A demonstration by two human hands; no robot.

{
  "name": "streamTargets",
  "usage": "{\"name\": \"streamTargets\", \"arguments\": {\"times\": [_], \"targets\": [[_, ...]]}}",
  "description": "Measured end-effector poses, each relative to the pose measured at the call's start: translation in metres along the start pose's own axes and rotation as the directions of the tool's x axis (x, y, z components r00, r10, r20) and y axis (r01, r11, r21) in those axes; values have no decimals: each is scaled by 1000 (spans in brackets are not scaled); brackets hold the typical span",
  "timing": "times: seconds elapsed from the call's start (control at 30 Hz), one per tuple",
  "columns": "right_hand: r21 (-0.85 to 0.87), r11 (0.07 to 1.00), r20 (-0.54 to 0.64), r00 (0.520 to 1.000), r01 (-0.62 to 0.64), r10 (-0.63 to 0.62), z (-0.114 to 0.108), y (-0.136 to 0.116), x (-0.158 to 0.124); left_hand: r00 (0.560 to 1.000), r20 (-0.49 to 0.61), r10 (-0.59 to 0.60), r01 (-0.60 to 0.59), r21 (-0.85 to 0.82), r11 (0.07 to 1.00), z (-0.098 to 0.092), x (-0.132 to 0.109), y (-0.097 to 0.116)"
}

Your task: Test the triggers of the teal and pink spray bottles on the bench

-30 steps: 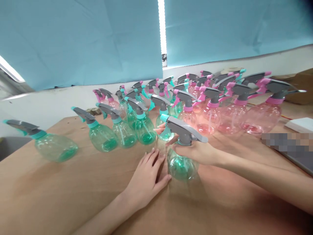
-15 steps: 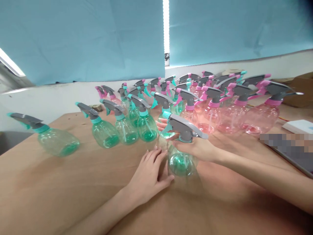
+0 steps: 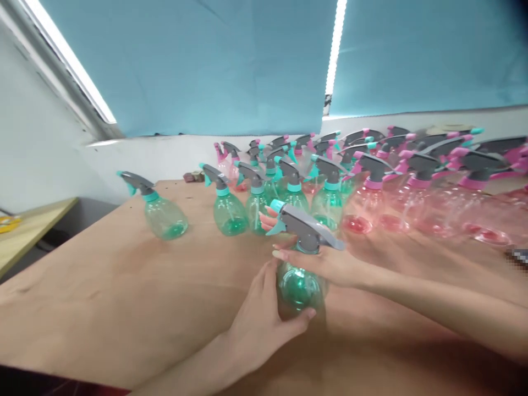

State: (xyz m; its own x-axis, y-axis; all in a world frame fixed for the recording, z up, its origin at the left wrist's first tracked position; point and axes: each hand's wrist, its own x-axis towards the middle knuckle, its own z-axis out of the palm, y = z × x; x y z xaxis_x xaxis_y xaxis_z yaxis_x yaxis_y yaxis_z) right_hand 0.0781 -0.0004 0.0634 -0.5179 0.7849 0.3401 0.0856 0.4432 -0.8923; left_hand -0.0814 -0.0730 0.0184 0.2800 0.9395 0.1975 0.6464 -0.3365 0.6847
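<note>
- Head view: one green spray bottle [image 3: 301, 286], nearer than the bottle rows [image 3: 230, 213] on the tabletop [image 3: 124, 286].
- Right hand [image 3: 330, 265]: grip wrapped beneath its grey trigger head [image 3: 310, 228].
- Left hand [image 3: 263, 322]: grip cupped around its lower body.

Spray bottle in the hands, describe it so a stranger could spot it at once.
On the wooden table, look in front of the green bottles and pink bottles. There is a green spray bottle, the right hand wrapped just below its grey head, the left hand curved around its lower part. Among all those bottles, it alone is held.
</note>
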Motion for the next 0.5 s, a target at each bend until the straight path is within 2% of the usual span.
{"name": "streamTargets", "arguments": {"times": [0.1, 0.27, 0.4, 0.5], "targets": [[19, 998, 80, 995, 55, -57, 29, -2, 13, 989, -146, -30, 33, 21, 999, -12, -16, -5], [70, 992, 216, 969, 107, -120, 67, -8, 34, 954, -266, -140, 138, -25, 990, -24, -40, -19], [128, 986, 277, 951, 106, -138, 83, -17, 45, 928, -348, -135, 146, 7, 989, -35, -51, -28], [93, 991, 327, 937, 98, -124, 87, -22, 53, 925, -353, -141, 172, 56, 984, -45, -54, -35]]}}
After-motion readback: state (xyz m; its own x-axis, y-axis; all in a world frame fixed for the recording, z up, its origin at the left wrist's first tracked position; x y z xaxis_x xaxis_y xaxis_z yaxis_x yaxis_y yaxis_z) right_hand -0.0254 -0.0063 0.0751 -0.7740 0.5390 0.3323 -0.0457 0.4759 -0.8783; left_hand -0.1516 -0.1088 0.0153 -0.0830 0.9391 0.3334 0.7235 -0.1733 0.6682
